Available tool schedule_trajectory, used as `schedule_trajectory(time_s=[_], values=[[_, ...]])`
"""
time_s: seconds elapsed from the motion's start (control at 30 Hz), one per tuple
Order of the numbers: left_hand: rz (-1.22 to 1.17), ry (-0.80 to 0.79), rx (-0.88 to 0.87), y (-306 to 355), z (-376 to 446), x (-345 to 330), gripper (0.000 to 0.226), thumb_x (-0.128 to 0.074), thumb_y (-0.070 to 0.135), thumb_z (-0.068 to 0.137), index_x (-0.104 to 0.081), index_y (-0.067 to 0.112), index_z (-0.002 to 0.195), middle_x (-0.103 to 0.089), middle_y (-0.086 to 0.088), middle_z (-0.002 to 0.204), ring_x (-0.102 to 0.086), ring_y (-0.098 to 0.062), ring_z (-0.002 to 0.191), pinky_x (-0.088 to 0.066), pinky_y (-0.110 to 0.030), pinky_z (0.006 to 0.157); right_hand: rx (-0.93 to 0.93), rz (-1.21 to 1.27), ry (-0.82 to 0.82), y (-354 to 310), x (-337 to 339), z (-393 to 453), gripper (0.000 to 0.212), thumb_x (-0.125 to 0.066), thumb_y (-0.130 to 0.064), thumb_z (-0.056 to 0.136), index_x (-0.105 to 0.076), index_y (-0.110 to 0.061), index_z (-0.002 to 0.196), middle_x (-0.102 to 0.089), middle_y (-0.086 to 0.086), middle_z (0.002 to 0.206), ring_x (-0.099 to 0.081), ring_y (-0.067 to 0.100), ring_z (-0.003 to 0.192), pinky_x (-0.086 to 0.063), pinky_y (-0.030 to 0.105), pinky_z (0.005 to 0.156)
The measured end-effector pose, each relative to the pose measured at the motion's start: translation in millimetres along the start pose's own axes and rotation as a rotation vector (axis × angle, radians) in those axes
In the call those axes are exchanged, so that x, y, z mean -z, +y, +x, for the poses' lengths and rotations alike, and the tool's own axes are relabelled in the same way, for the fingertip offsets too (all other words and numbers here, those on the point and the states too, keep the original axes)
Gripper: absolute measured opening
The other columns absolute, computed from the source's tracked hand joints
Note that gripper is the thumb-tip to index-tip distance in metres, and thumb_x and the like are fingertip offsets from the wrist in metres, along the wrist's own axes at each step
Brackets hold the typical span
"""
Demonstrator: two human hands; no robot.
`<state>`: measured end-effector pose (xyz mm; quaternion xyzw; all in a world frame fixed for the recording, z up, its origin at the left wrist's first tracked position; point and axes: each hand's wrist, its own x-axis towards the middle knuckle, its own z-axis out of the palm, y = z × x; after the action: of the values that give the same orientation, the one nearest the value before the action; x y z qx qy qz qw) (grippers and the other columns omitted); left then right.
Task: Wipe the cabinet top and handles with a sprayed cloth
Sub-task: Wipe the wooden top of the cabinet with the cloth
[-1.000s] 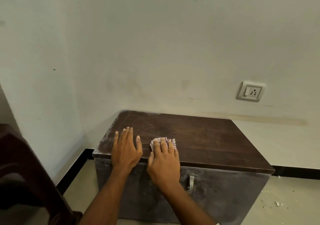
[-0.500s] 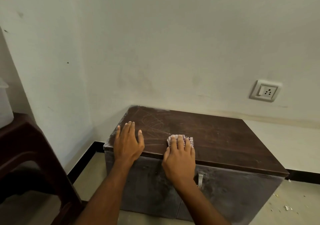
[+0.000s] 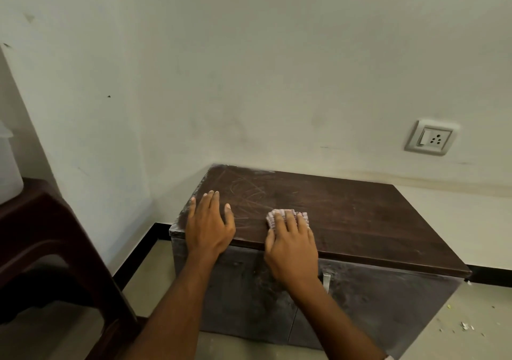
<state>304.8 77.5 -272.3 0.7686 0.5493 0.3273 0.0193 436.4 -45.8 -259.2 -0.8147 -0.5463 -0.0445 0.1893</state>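
Down near the front edge of the cabinet top, the pink-and-white cloth lies flat under the right hand, whose straight fingers press on it so that only its far edge and corners show. Just to the left, apart from the cloth, the left hand rests palm down on the bare top with fingers straight and spread, holding nothing. One metal handle on the cabinet front peeks out beside the right wrist, its left part hidden by the arm. At the far left a dark stool is cut off by the frame, with a pale container on it that is hard to make out. No readable writing appears on the wall socket.
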Motion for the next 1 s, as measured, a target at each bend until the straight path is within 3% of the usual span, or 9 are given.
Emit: schedule_trajectory(time_s=[0.23,0.4,0.57,0.8,1.0], values=[[0.021,0.010,0.011,2,-1,-1,0.064,-0.024,0.043,0.092,-0.043,0.007,0.142,-0.046,-0.009,0.147,-0.035,-0.020,0.140,-0.010,-0.038,0.122,-0.046,-0.030,-0.001,-13,3,4,0.055,-0.026,-0.037,0.102,-0.021,-0.021,0.153,-0.015,0.008,0.163,-0.006,0.029,0.151,-0.008,0.044,0.123],[0.016,0.002,0.020,-1,1,-3,0.064,-0.022,0.041,0.092,-0.042,0.009,0.143,-0.044,-0.007,0.148,-0.033,-0.017,0.141,-0.009,-0.036,0.122,0.098,0.017,-0.087,-57,-12,24,0.054,-0.023,-0.036,0.102,-0.019,-0.020,0.154,-0.010,0.009,0.164,0.000,0.029,0.151,-0.002,0.047,0.123],[-0.006,0.022,0.025,-1,0,-2,0.063,-0.023,0.040,0.091,-0.043,0.009,0.142,-0.045,-0.008,0.147,-0.035,-0.018,0.140,-0.010,-0.035,0.121,0.166,0.066,-0.121,-42,-15,36,0.053,-0.024,-0.039,0.102,-0.022,-0.025,0.153,-0.013,0.004,0.164,-0.002,0.024,0.152,-0.004,0.043,0.124],[-0.008,0.025,0.015,1,-1,0,0.063,-0.024,0.041,0.092,-0.045,0.007,0.141,-0.047,-0.008,0.146,-0.037,-0.020,0.139,-0.011,-0.037,0.122,-0.032,0.014,-0.105,28,5,53,0.054,-0.026,-0.038,0.102,-0.022,-0.023,0.154,-0.014,0.007,0.163,-0.005,0.025,0.151,-0.006,0.044,0.124],[-0.002,0.043,0.015,3,-2,0,0.062,-0.027,0.041,0.092,-0.047,0.007,0.139,-0.049,-0.009,0.144,-0.040,-0.021,0.137,-0.013,-0.038,0.122,-0.077,-0.026,-0.064,10,0,59,0.053,-0.027,-0.036,0.101,-0.023,-0.021,0.153,-0.014,0.010,0.163,-0.005,0.031,0.151,-0.004,0.047,0.123]])
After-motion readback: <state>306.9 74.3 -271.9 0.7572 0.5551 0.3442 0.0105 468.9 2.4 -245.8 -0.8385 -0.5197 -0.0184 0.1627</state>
